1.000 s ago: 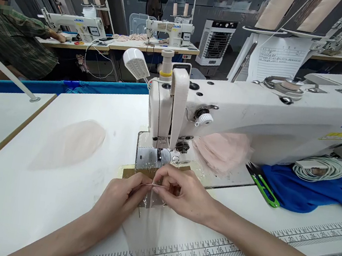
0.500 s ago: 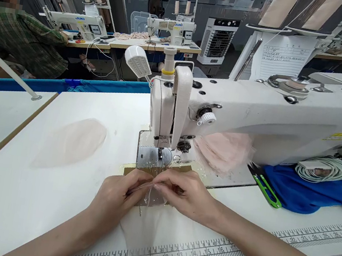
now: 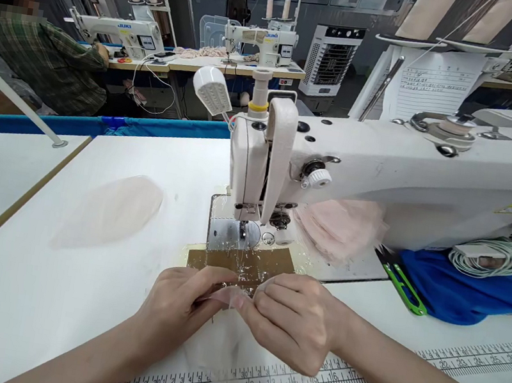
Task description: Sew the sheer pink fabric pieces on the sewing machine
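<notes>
Both hands hold a sheer pale pink fabric piece [image 3: 225, 295] in front of the sewing machine's needle area. My left hand [image 3: 177, 302] pinches its left side between thumb and fingers. My right hand [image 3: 296, 321] is closed on the right side, fingers curled, thumb pointing left. The lower part of the sheer cloth hangs toward the table edge and is hard to make out. Just beyond the hands lie a brown plate [image 3: 268, 265] with thread bits and the metal needle plate [image 3: 222, 235]. The presser foot [image 3: 243, 229] stands over the needle plate, apart from the fabric.
A single sheer fabric piece [image 3: 111, 211] lies left; a pink stack [image 3: 340, 227] sits under the sewing machine arm [image 3: 388, 154]. Green thread snips [image 3: 403, 286] and blue cloth [image 3: 463, 292] are at right. A printed ruler [image 3: 265, 381] runs along the front edge. A person [image 3: 53, 62] sits far left.
My hands have come slightly nearer to me, away from the needle area, with the fabric. My right hand has turned and its fingers have curled in, uncovering more of the brown plate.
</notes>
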Demonstrator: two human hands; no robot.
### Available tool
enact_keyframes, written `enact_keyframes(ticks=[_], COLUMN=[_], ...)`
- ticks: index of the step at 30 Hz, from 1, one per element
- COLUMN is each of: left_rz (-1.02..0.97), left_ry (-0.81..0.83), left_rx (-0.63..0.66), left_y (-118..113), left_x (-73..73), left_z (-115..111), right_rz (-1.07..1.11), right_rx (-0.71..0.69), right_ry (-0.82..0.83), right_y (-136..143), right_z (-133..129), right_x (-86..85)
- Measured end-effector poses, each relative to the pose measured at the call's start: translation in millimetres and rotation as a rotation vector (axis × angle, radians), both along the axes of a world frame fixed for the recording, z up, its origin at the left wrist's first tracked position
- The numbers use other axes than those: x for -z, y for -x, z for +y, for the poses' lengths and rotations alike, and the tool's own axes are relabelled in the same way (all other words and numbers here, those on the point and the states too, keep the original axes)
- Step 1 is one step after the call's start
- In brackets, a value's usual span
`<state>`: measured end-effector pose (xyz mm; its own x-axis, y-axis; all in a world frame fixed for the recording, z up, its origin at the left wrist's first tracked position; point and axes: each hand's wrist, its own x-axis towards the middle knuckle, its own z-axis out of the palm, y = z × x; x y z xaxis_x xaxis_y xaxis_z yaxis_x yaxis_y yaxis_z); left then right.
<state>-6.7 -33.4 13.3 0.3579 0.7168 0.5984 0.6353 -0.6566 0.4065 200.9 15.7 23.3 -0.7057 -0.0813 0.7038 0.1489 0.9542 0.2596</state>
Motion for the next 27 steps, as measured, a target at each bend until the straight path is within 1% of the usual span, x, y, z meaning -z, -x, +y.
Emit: enact_keyframes(ticks=[2, 3, 4, 5, 6, 7, 8, 9, 10, 11, 13, 15, 17, 20, 22, 24, 27], left_rz=[-0.015, -0.025, -0.035, -0.039, -0.029, -0.001, 0.044, 0.101, 0.163, 0.218, 0.288, 0.318, 0.357, 0.460, 0.534, 0.582, 0.603], left_ry=[0.066, 0.133, 0.223, 0.322, 0.413, 0.468, 0.477, 0.449, 0.406, 0.366, 0.325, 0.276, 0.136, -0.119, -0.239, -0.306, -0.322], left_rx=[0.010, 0.010, 0.002, -0.018, -0.041, -0.069, -0.099, -0.128, -0.158, -0.190, -0.248, -0.282, -0.292, -0.249, -0.203, -0.174, -0.154], left_y=[-0.1, -0.1, -0.2, -0.4, -0.6, -0.9, -1.1, -1.2, -1.2, -1.1, -0.6, 0.1, 0.1, -1.6, -3.1, -4.1, -4.3], left_x=[-1.0, -1.5, -1.8, -1.8, -1.4, -0.6, 0.5, 2.0, 3.5, 4.9, 6.8, 7.1, 6.3, 5.1, 5.2, 6.1, 7.8], left_z=[-1.4, -1.6, -1.2, -0.4, 0.9, 2.6, 4.5, 6.5, 8.5, 10.3, 13.2, 14.8, 14.5, 9.3, 3.5, -2.2, -7.5], right_rz=[-0.013, -0.016, -0.018, -0.026, -0.045, -0.071, -0.096, -0.119, -0.135, -0.135, -0.118, -0.108, -0.109, -0.125, -0.135, -0.138, -0.135], right_rx=[-0.015, -0.011, -0.006, 0.009, 0.034, 0.072, 0.119, 0.170, 0.225, 0.277, 0.352, 0.409, 0.452, 0.488, 0.505, 0.511, 0.509], right_ry=[0.029, 0.080, 0.179, 0.330, 0.519, 0.721, 0.905, 1.047, 1.137, 1.181, 1.185, 1.135, 1.079, 1.002, 0.969, 0.955, 0.948], right_y=[-1.2, -1.4, -1.3, -0.7, 0.5, 2.1, 4.1, 6.4, 8.8, 11.1, 15.0, 17.8, 19.5, 20.8, 21.1, 21.1, 20.4], right_z=[0.0, 0.3, 1.0, 1.8, 3.0, 4.3, 5.8, 7.5, 9.3, 11.0, 14.3, 16.9, 18.4, 19.2, 19.2, 19.3, 20.1], right_x=[-0.8, -1.0, -1.2, -1.3, -1.3, -1.1, -0.4, 0.7, 2.3, 4.2, 8.8, 12.9, 15.2, 15.2, 14.1, 13.4, 14.5])
